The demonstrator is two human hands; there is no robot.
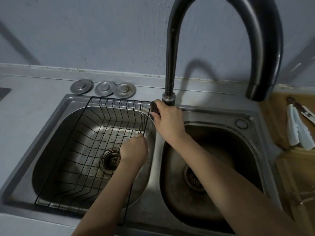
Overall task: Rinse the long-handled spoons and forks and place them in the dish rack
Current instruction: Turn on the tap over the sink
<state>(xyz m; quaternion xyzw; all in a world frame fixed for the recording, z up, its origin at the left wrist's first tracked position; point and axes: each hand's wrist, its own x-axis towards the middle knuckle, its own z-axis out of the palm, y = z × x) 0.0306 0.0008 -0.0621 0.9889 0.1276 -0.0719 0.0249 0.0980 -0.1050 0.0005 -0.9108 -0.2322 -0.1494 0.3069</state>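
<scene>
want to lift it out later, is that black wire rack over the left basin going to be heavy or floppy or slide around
The wire rack is thin open wire, so probably light for its size. The welded grid suggests it stays fairly stiff, perhaps flexing slightly. It seems to rest on the smooth steel sink rim, so it may slide when pushed. The left hand is at its right edge.

Two bare forearms reach in from the lower edge, with no sleeves, watch, rings or gloves on them, ending in the left hand point(133, 151) and the right hand point(167, 120), whose fingernails look short and unpainted.
</scene>
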